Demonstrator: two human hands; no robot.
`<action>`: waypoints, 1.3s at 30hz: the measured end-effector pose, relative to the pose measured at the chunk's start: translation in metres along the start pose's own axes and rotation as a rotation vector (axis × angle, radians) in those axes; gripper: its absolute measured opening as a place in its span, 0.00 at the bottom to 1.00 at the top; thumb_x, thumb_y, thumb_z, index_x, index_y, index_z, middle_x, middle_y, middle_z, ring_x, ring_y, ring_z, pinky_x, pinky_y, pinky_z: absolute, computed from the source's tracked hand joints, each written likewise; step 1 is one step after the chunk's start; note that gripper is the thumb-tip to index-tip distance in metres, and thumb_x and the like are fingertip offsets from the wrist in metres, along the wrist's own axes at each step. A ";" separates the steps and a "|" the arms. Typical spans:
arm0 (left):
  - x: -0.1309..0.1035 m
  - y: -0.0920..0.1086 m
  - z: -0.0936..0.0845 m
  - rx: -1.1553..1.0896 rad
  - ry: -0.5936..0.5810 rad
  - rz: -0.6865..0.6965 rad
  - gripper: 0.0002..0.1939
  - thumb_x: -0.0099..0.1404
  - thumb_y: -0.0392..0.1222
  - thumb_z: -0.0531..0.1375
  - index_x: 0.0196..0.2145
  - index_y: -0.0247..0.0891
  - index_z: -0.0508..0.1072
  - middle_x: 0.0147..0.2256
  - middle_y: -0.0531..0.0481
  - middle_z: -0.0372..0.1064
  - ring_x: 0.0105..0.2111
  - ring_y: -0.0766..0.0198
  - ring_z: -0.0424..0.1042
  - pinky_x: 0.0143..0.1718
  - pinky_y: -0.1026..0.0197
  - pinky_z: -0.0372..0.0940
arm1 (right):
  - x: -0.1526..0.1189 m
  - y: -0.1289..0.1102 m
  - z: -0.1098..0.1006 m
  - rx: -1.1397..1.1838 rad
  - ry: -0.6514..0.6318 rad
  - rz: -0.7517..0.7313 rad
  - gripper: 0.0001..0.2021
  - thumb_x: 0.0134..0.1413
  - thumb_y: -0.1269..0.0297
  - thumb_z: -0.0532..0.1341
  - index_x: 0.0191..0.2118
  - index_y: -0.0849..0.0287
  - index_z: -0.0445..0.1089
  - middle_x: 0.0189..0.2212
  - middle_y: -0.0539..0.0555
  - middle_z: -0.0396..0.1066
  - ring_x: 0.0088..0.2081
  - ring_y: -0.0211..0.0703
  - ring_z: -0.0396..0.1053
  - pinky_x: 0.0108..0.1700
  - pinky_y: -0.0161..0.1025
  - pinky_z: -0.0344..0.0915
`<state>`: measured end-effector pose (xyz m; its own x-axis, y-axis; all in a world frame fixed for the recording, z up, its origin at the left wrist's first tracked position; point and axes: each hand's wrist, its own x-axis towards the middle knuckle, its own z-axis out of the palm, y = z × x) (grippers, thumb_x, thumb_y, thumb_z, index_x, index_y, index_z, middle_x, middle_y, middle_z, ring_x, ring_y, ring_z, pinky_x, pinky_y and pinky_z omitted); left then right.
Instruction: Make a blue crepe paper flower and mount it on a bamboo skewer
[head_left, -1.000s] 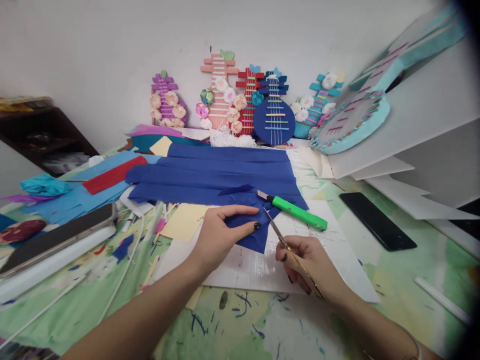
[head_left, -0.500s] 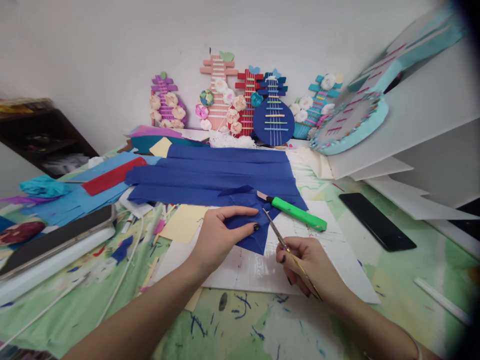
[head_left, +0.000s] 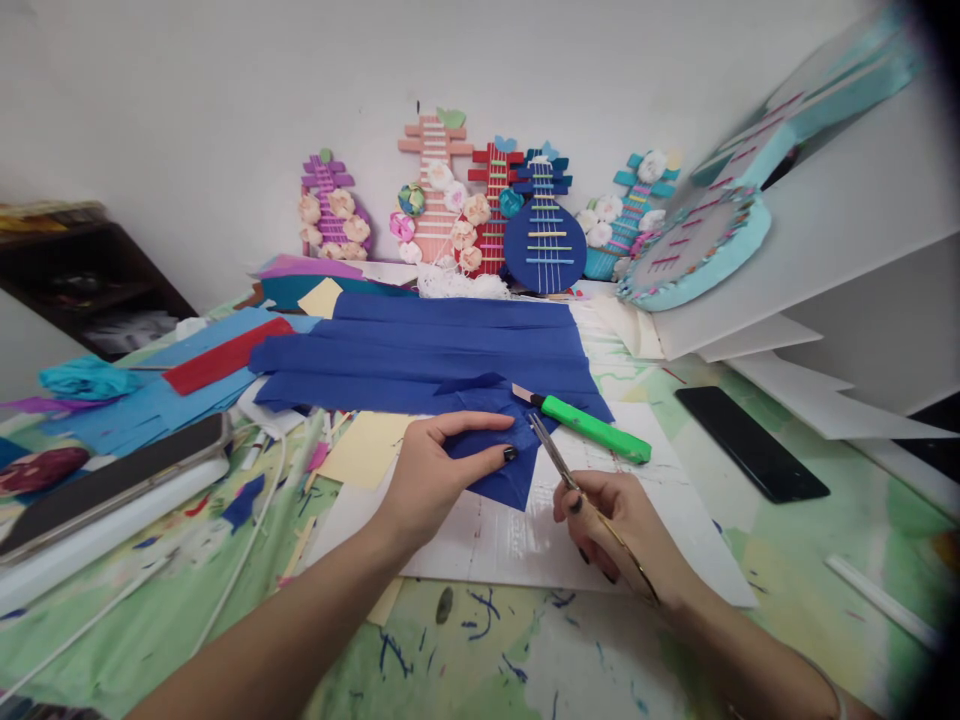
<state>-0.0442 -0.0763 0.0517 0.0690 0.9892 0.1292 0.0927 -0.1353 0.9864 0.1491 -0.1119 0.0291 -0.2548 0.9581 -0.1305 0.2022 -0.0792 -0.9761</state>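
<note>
The left grip (head_left: 435, 460) holds a blue paper piece (head_left: 510, 490). Its thumb and pointing finger lie on the paper with a small gap between their tips; the other fingers are hidden. The right grip (head_left: 611, 515) is wrapped around the handles of the scissors (head_left: 553, 453).

The paper sticks out past the left thumb, over a white board (head_left: 480, 555). It looks like thin crepe paper, so it should be very light, soft and floppy, and easy to crease or tear. A gentle pinch close to the edge being worked on should keep it flat; pulling hard could rip it. One corner points back toward the person, just below the left thumb. The hand covers part of it, so I can't tell which way is its long way.

The scissors look thin, hard and stiff, and not very heavy. The handle end is the place to hold, away from the sharp tips. They lie on a slant: the gold handles run back under the right palm, and the blades reach forward and left, toward the left fingertips. The blades are just a bit apart. The tips are right by the paper, but I can't tell if they touch it.

A green craft knife (head_left: 596, 430) lies just beyond the right grip.
</note>
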 end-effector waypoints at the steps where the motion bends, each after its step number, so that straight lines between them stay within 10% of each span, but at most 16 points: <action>1: 0.000 0.000 0.000 -0.009 -0.001 0.000 0.11 0.50 0.38 0.68 0.35 0.41 0.79 0.36 0.51 0.76 0.36 0.62 0.74 0.38 0.64 0.70 | 0.000 0.001 0.000 0.000 -0.010 0.007 0.25 0.46 0.40 0.60 0.23 0.62 0.63 0.09 0.44 0.54 0.11 0.27 0.48 0.13 0.28 0.46; 39: -0.002 0.003 0.001 0.048 -0.011 -0.007 0.11 0.51 0.37 0.66 0.35 0.40 0.79 0.35 0.49 0.76 0.36 0.61 0.75 0.39 0.62 0.71 | 0.000 0.001 0.004 0.028 -0.002 0.155 0.19 0.43 0.49 0.64 0.23 0.60 0.63 0.08 0.44 0.58 0.08 0.27 0.48 0.11 0.27 0.43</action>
<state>-0.0432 -0.0786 0.0544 0.0788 0.9895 0.1209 0.1413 -0.1311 0.9813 0.1457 -0.1129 0.0270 -0.2243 0.9335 -0.2798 0.2130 -0.2333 -0.9488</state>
